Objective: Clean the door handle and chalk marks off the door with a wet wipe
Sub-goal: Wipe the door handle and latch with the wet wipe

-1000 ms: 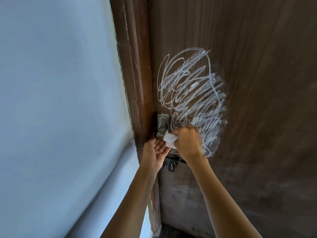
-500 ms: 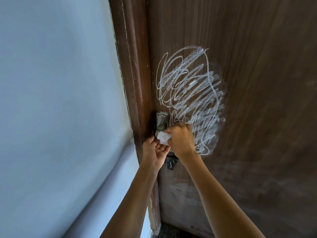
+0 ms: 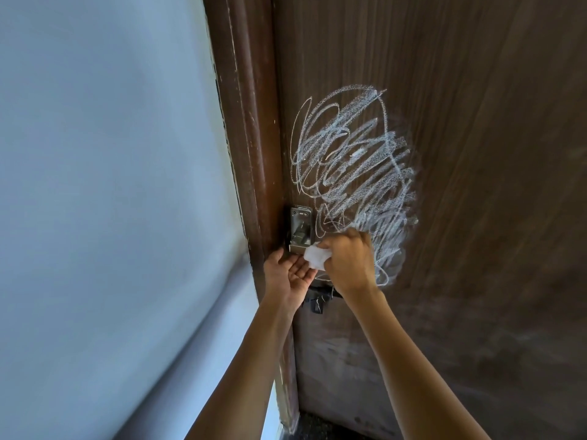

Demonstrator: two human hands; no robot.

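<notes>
Right hand (image 3: pixel 347 260) gripping bunched wipe (image 3: pixel 316 258), rubbing handle (image 3: pixel 300 231); left hand (image 3: pixel 290 274) lying open beneath. Handle step underway; chalk (image 3: pixel 352 173) at 12 o'clock waiting, needing broad strokes

The door (image 3: pixel 476 154) is dark brown wood with a vertical grain, shut against its frame along its left edge. A dense scribble of white chalk marks (image 3: pixel 352 173) — looping, overlapping strokes in a rough oval — covers the panel near that left edge, its lower end reaching down beside the handle. The door handle (image 3: pixel 300 228) is a dull metal plate set upright at the left edge, just under the scribble's lower left. The wet wipe (image 3: pixel 315 257) — white and crumpled into a wad — is pressed against the bottom of the handle plate.
</notes>
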